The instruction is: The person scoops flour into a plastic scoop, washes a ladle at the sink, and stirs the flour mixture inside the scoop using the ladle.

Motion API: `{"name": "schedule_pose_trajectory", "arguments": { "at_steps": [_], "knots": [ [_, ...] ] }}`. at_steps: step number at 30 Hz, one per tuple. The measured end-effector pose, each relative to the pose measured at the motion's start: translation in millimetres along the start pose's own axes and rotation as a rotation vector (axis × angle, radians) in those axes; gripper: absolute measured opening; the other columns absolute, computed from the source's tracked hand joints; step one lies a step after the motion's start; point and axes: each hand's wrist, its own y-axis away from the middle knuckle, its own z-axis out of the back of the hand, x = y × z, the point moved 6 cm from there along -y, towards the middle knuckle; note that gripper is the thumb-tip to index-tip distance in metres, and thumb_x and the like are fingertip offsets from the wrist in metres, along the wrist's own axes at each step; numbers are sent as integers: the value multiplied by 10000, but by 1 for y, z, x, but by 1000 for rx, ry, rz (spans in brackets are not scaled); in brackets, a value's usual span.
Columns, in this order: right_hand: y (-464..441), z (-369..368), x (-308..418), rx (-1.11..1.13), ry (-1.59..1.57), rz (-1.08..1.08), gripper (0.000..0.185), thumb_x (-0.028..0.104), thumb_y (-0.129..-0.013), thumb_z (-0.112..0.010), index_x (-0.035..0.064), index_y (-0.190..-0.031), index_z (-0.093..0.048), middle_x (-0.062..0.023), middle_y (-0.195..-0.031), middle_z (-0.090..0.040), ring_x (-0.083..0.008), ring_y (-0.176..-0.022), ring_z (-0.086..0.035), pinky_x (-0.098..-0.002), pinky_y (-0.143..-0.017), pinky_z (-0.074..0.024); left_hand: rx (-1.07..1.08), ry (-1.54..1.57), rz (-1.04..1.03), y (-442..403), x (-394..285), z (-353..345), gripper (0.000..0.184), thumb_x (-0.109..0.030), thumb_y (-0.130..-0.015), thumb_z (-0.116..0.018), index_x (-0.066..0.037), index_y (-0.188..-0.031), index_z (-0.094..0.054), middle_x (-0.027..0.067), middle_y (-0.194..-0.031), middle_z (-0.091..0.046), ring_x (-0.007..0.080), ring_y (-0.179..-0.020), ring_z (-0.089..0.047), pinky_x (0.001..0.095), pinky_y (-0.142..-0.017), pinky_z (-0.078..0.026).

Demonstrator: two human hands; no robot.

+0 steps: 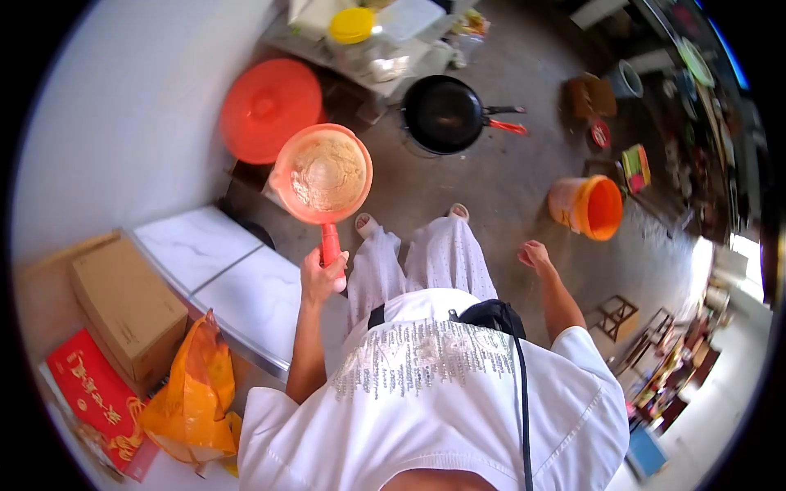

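My left hand [323, 274] is closed round the handle of a red plastic scoop [330, 237], held out in front of me at the left. Its round bowl holds a pale, light-brown material. Just behind the scoop is a round red lid [272, 110]. On the other side of my body, my right hand [534, 254] hangs with fingers curled together, and nothing shows in it. The nearest object to it is an orange bucket [565, 204], lying or tilted with its mouth to the right.
Black pans [444, 114] lie ahead on the floor. A cluttered table [393, 86] holds a yellow-lidded jar [352, 26]. At left are a marble-patterned surface [246, 286], a cardboard box [127, 303] and an orange bag [196, 393]. Small stools [616, 315] stand at right.
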Motion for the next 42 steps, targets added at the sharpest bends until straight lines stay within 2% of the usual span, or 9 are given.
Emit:
{"name": "schedule_pose_trajectory", "arguments": {
  "at_steps": [2, 4, 8, 11, 13, 17, 28, 35, 42],
  "knots": [
    [15, 45, -49, -9, -160, -25, 84, 157, -867, -576, 82, -850, -609, -67, -682, -610, -149, -561, -604, -262, -465, -498, 47, -88, -63, 0, -25, -36, 235, -207, -779, -684, 4, -836, -597, 56, -677, -607, 120, -610, -571, 268, -581, -449],
    [1, 70, -122, 223, -455, 252, 63, 137, -865, -566, 89, -856, -606, -73, -681, -622, -152, -521, -586, -266, -415, -445, 100, -214, -180, -4, -39, -76, 253, -241, -768, -697, -3, -807, -618, 73, -661, -628, 149, -603, -593, 305, -584, -462],
    [49, 121, -202, -6, -326, -135, 61, 106, -853, -570, 61, -820, -596, -106, -670, -635, -151, -448, -531, -288, -382, -417, 262, -86, -109, 11, -98, -185, 240, -218, -773, -692, 4, -835, -627, 53, -678, -628, 106, -607, -569, 277, -576, -456],
    [49, 162, -252, 21, -287, -34, 55, 108, -859, -565, 61, -858, -593, -109, -654, -630, -150, -449, -542, -264, -387, -431, 375, -104, -126, 8, -125, -265, 241, -212, -766, -693, 3, -854, -629, 51, -682, -625, 98, -606, -561, 270, -576, -457],
    [75, 198, -277, -107, -453, -272, 68, 119, -873, -561, 66, -900, -594, -105, -665, -635, -149, -463, -564, -249, -396, -449, 416, -205, -154, 9, -156, -311, 247, -214, -762, -696, 2, -863, -632, 49, -682, -623, 96, -606, -560, 267, -577, -458],
    [49, 258, -292, -144, -638, -319, 87, 129, -909, -534, 81, -927, -605, -72, -702, -650, -145, -509, -593, -261, -424, -474, 546, -311, -189, 2, -208, -399, 295, -244, -736, -719, 6, -870, -636, 48, -688, -628, 96, -608, -564, 266, -582, -464],
    [-112, 403, -108, -231, -667, 28, 147, 191, -932, -524, 81, -974, -613, -85, -730, -666, -140, -529, -601, -254, -462, -485, 1027, -384, -126, -94, -389, -605, 266, -226, -734, -718, -13, -871, -638, 14, -710, -613, 78, -626, -569, 240, -581, -462],
    [-143, 471, -42, -246, -738, -319, 132, 185, -893, -545, 65, -899, -600, -93, -674, -643, -167, -479, -590, -271, -394, -457, 1070, -611, -204, -182, -530, -683, 256, -226, -738, -729, -16, -835, -620, -1, -711, -590, 67, -639, -519, 234, -599, -433],
    [-235, 550, 100, -297, -637, -380, 294, 269, -900, -536, 81, -675, -548, -46, -559, -532, -147, -405, -493, -283, -337, -344, 999, -593, -262, -294, -638, -742, 333, -279, -710, -748, 2, -836, -624, 28, -687, -602, 93, -626, -538, 262, -590, -442]
  ]
}}
